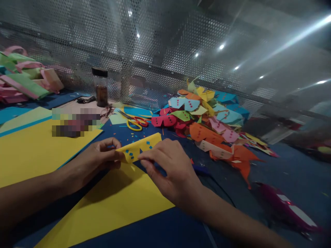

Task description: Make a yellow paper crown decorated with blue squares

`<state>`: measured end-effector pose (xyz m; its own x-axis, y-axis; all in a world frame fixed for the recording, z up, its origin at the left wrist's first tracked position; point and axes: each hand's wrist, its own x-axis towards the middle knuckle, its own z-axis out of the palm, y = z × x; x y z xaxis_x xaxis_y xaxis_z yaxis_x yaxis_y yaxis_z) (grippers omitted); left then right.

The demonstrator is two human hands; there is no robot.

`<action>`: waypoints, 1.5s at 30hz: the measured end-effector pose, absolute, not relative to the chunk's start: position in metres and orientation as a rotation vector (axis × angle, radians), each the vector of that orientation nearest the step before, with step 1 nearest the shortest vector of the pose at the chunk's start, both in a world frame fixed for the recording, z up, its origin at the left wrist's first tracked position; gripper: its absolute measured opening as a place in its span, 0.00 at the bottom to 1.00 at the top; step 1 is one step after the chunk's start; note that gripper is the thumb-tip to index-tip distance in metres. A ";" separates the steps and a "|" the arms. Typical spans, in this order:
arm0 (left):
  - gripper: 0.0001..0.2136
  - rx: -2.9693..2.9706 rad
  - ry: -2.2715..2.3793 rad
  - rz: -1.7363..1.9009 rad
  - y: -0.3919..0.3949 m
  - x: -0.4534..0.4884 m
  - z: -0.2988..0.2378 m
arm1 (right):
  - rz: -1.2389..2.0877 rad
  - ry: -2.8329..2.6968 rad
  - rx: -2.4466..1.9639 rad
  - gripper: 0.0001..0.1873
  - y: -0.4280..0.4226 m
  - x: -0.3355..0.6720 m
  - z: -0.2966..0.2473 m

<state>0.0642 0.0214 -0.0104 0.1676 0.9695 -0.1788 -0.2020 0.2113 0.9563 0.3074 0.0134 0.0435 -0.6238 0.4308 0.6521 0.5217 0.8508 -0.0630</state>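
My left hand (94,160) pinches the left end of a folded yellow paper strip (134,147) between thumb and fingers. Small blue patches and a dark triangular notch show on its face. My right hand (172,168) is closed, thumb and forefinger pinched at the strip's lower edge beside the notch. Its fingers cover part of the strip's right side. Directly below both hands spreads a large yellow paper sheet (116,210); whether it is one piece with the strip I cannot tell. Beyond the hands lie scissors (134,124) with yellow and red handles.
Folded colored paper pieces (207,119) are heaped at right, near a purple case (287,206). More yellow sheets (28,148) lie at left. A dark-lidded jar (101,88) stands before the perforated metal screen (160,58). Pink and green paper shapes (28,77) fill the far left.
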 end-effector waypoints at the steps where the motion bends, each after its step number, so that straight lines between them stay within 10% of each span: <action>1: 0.14 0.964 1.014 1.053 0.022 0.063 -0.013 | -0.123 -2.359 -0.683 0.07 0.013 0.306 0.042; 45: 0.17 0.903 0.985 1.014 0.016 0.066 -0.005 | 0.142 -2.473 -0.789 0.14 0.011 0.304 0.025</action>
